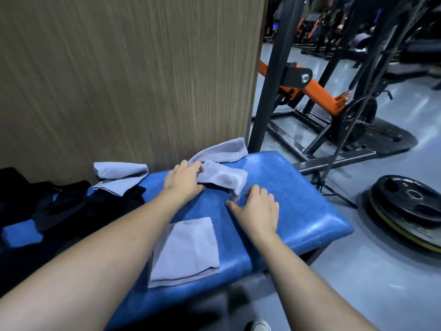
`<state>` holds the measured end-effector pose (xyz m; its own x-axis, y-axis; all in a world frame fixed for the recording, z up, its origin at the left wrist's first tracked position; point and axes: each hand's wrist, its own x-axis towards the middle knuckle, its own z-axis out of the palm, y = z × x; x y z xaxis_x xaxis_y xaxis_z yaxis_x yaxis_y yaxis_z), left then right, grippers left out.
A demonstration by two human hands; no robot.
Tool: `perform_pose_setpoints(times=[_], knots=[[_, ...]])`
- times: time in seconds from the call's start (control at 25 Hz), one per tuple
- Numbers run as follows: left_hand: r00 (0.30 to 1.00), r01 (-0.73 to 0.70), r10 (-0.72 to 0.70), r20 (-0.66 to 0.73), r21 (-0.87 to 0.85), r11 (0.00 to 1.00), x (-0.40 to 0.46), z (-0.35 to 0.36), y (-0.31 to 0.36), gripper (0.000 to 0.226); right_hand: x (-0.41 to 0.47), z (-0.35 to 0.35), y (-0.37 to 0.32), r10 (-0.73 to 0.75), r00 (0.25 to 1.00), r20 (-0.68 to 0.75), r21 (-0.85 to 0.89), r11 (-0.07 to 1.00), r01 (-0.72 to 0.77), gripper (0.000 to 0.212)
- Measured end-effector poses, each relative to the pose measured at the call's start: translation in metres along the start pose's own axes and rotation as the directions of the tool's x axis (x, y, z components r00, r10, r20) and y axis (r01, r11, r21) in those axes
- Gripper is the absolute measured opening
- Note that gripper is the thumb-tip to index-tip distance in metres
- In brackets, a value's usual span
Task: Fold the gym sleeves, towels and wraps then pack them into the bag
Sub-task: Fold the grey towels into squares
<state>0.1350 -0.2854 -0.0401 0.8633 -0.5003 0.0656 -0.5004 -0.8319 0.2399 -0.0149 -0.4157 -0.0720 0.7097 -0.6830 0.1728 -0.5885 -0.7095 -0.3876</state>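
the left grip (183,179) has its fingers curled round one end of a crumpled pale grey towel (223,178), pinching it against the blue padded desk (298,199); the right grip (259,206) lies flat and spread on the desk, fingertips just touching the towel's near corner and holding nothing. a second loose grey towel (224,150) lies behind the first, at the desk's far edge against the wood-grain wall (131,80). a neatly folded grey towel (186,252) sits on the near part of the desk between the two forearms. to the left, another roughly folded grey towel (120,176) rests partly on a heap of black fabric (71,209), where i cannot tell bag from wraps. weight plates (405,209) lie on the floor at right
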Motion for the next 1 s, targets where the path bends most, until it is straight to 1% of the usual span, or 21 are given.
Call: perform_pose_setpoints(times=[0.12,0.24,0.32,0.4,0.48,0.52,0.56,0.6,0.68,0.72,0.8,0.88,0.96,1.0], knots=[[0.992,-0.071,0.069,-0.105,-0.015,0.997,0.008,0.007,0.003,0.031,0.005,0.004,-0.001,-0.017,1.000,-0.023,0.023,1.000,0.018,0.034],[0.960,-0.131,0.109,-0.258,-0.069,0.989,0.009,0.001,0.005,0.021,0.008,-0.003,0.002,0.001,0.998,-0.057,0.144,0.990,0.007,0.016],[0.930,-0.163,0.131,-0.342,-0.068,0.984,0.007,-0.011,0.003,0.019,0.008,-0.013,0.004,0.028,0.996,-0.087,0.258,0.966,-0.004,0.011],[0.908,-0.179,0.145,-0.392,-0.052,0.982,0.005,-0.026,0.001,0.018,0.008,-0.026,0.008,0.073,0.990,-0.118,0.344,0.939,-0.029,0.012],[0.887,-0.217,0.169,-0.430,-0.065,0.974,0.000,-0.042,0.000,0.016,0.009,-0.037,0.015,0.078,0.980,-0.186,0.386,0.922,0.000,0.012],[0.877,-0.261,0.194,-0.440,-0.096,0.961,-0.004,-0.049,0.000,0.016,0.010,-0.042,0.019,0.057,0.975,-0.216,0.405,0.914,0.036,0.013],[0.871,-0.316,0.223,-0.437,-0.152,0.937,-0.009,-0.054,0.001,0.016,0.010,-0.046,0.023,0.028,0.973,-0.230,0.443,0.893,0.079,0.014],[0.870,-0.368,0.249,-0.425,-0.224,0.903,-0.015,-0.059,0.001,0.017,0.010,-0.051,0.027,0.003,0.976,-0.218,0.514,0.850,0.112,0.017],[0.879,-0.417,0.282,-0.383,-0.335,0.845,-0.031,-0.062,0.002,0.017,0.008,-0.058,0.036,-0.010,0.992,-0.129,0.686,0.721,0.097,0.021],[0.883,-0.429,0.305,-0.356,-0.352,0.832,-0.041,-0.061,0.001,0.017,0.006,-0.062,0.042,-0.020,0.995,-0.094,0.721,0.688,0.082,0.021],[0.872,-0.478,0.396,-0.288,-0.329,0.815,-0.059,-0.053,-0.001,0.017,0.003,-0.067,0.058,-0.047,0.995,-0.084,0.689,0.719,0.092,0.020],[0.839,-0.544,0.508,-0.196,-0.268,0.795,-0.073,-0.041,0.000,0.017,0.000,-0.072,0.076,-0.059,0.995,-0.078,0.665,0.740,0.096,0.022],[0.822,-0.567,0.562,-0.091,-0.215,0.795,-0.079,-0.030,0.009,0.020,-0.001,-0.075,0.096,-0.076,0.995,-0.058,0.626,0.774,0.096,0.026],[0.820,-0.566,0.571,-0.039,-0.195,0.801,-0.080,-0.026,0.016,0.020,-0.002,-0.077,0.104,-0.087,0.995,-0.046,0.581,0.808,0.097,0.028]])
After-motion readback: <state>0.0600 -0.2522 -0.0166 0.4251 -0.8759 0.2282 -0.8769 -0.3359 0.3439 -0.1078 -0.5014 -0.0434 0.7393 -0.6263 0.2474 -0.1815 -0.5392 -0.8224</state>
